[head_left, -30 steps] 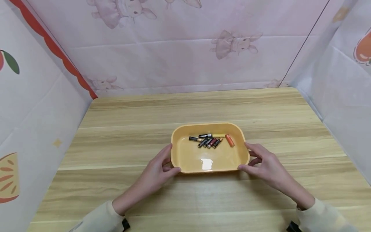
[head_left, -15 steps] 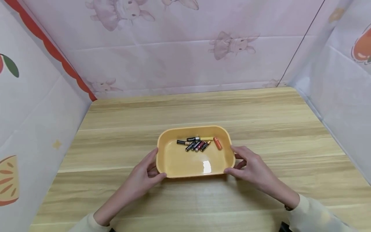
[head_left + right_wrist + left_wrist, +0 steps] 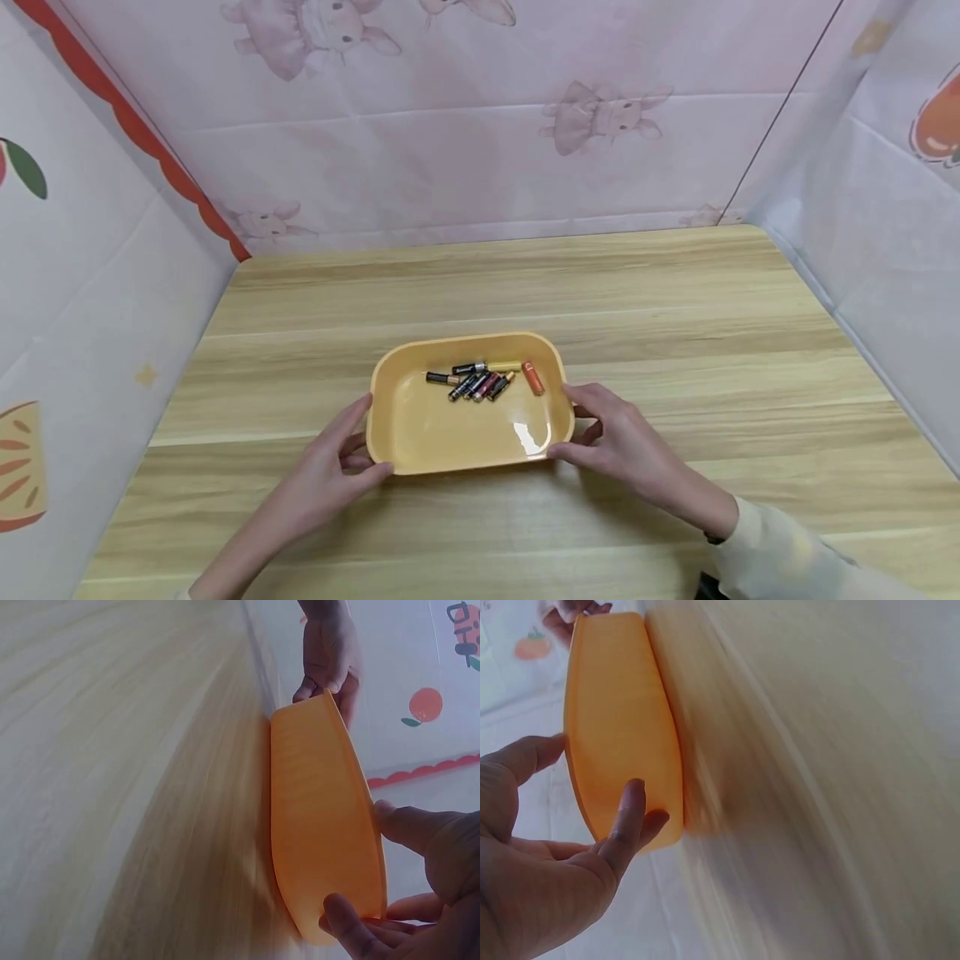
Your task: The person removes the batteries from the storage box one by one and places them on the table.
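Note:
A yellow plastic tray (image 3: 442, 437) with rounded corners sits low over the table, held at both ends. My left hand (image 3: 330, 462) grips its left end, thumb at the near corner of the rim and fingers along the side. At the opposite end, my right hand (image 3: 618, 433) holds the tray the same way. Inside, toward the far wall, lie several small dark batteries (image 3: 480, 385) in a loose cluster, with a yellow battery (image 3: 504, 366) and an orange battery (image 3: 533, 378) to their right. Both wrist views show the tray's outer wall (image 3: 619, 697) with fingertips against it.
The wood-grain table (image 3: 600, 300) extends around the tray on all sides. Behind it hangs a pink cloth (image 3: 450, 175) printed with rabbits. White cloths with fruit prints close off the left side (image 3: 90, 317) and the right side (image 3: 892, 217).
Both hands have carried the tray leftward and slightly nearer to me across the table, turning it a little. The batteries have travelled with it, keeping their arrangement.

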Demonstrator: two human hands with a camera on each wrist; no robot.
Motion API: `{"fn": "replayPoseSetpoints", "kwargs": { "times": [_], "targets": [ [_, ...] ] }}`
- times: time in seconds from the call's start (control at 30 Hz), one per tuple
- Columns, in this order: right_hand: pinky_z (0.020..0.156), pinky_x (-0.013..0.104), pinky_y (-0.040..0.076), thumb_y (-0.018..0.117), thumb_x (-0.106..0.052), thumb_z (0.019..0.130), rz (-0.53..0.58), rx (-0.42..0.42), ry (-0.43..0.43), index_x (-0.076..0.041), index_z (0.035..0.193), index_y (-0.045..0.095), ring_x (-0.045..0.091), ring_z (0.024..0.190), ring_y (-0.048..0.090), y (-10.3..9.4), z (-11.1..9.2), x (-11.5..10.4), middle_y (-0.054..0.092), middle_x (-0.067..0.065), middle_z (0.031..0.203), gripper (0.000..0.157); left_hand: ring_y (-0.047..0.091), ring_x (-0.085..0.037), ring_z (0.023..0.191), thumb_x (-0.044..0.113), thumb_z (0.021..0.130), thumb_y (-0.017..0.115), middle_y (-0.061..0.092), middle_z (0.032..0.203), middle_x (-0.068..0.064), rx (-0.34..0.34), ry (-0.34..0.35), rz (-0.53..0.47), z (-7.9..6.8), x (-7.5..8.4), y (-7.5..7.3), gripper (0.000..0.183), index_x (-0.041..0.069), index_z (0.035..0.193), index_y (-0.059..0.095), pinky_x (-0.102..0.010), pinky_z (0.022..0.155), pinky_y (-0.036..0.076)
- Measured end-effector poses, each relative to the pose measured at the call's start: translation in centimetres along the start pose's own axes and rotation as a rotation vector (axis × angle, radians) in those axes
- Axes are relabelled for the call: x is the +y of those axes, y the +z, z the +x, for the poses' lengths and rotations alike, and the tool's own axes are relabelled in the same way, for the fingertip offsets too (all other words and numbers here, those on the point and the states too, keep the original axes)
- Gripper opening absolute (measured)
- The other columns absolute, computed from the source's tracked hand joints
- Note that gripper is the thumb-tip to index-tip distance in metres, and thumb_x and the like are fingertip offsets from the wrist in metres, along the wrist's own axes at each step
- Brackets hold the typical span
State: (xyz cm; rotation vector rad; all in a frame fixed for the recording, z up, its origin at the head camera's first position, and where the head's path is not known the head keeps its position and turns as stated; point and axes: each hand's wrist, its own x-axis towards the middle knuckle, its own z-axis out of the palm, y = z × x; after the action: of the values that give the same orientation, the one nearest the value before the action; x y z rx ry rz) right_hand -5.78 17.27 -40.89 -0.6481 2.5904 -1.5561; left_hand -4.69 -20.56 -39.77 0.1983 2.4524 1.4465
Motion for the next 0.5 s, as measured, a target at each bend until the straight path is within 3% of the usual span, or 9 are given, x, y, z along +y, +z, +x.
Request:
{"fn": "replayPoseSetpoints", "kwargs": {
  "times": [0.23,0.37,0.5],
  "targets": [
    [0.071,0.027,0.063,0.089,-0.005,0.081,-0.031,-0.045,-0.058,0.005,0.137,0.06,0.029,0.097,0.072,1.1,0.3,-0.7,0.067,0.018,0.119,0.064,0.065,-0.037,0.117,0.006,0.088,0.083,0.025,0.162,-0.029,0.012,0.077,0.036,-1.0,-1.1,-1.5,0.097,-0.007,0.161,0.021,-0.025,0.083,0.06],
    [0.072,0.028,0.063,0.088,-0.012,0.084,-0.106,-0.086,-0.097,0.003,0.138,0.061,0.025,0.093,0.071,1.6,0.4,-1.3,0.067,0.017,0.123,0.061,0.059,-0.041,0.124,0.008,0.089,0.082,0.026,0.162,-0.025,-0.002,0.121,0.059,-1.7,-1.9,-2.5,0.095,-0.006,0.161,0.022,-0.025,0.084,0.06],
    [0.07,0.028,0.062,0.087,-0.019,0.087,-0.171,-0.11,-0.117,0.0,0.136,0.064,0.02,0.085,0.068,2.1,0.3,-1.7,0.069,0.013,0.121,0.058,0.059,-0.041,0.124,0.01,0.089,0.083,0.029,0.161,-0.024,-0.009,0.123,0.096,-2.3,-2.4,-3.3,0.096,-0.005,0.161,0.022,-0.025,0.083,0.06]
  ]
}}
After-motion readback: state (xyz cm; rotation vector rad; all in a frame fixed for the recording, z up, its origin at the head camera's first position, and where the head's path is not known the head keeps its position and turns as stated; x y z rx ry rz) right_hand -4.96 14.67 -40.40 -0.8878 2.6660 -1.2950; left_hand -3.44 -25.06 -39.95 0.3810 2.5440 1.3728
